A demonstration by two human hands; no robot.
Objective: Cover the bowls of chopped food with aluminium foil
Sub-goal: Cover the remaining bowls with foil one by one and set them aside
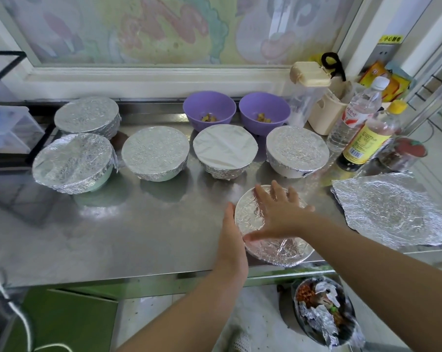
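Note:
A foil-covered bowl (278,247) stands near the front edge of the steel counter (138,224). My right hand (278,214) lies flat on its foil top with fingers spread. My left hand (233,240) presses straight against the bowl's left side. Behind stand several covered bowls, among them one at the far left (87,116) and one in the middle (155,154). Two purple bowls (209,109) (264,110) with chopped food stand uncovered at the back. A loose crinkled foil sheet (392,209) lies to the right.
Bottles (354,115) (369,138), a cream lidded jug (308,92) and a jar (402,153) crowd the back right. A bin with scrap foil (324,316) sits on the floor below the counter edge. A clear box (9,130) stands at the left.

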